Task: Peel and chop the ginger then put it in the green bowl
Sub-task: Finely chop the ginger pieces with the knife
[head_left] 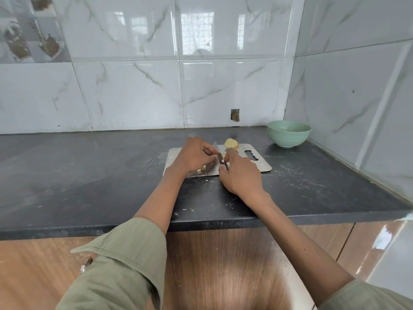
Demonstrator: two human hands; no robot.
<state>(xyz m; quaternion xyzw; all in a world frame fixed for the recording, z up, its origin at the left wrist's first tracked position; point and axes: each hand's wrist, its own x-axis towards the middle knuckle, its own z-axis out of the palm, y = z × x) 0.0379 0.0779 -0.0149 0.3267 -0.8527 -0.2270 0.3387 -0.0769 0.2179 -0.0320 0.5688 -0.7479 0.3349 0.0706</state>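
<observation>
On the cutting board (257, 163), the right hand (241, 175) grips the knife (220, 156); the left hand (193, 155) curls over ginger bits (202, 168); a peeled ginger (231, 144) sits at the board's far edge; the green bowl (289, 133) stands beyond its right end.

Two bare forearms reach forward from the bottom of the view. The left hand (193, 156) and right hand (240, 175) wear no gloves, rings or watch. Both arms come out of olive-green sleeves of a woven, cotton-like shirt fabric. The left sleeve (125, 260) is pushed up past the wrist, with a wide, loose cuff showing stitched edges and soft creases. The right sleeve (366, 296) shows only at the bottom right corner.
</observation>
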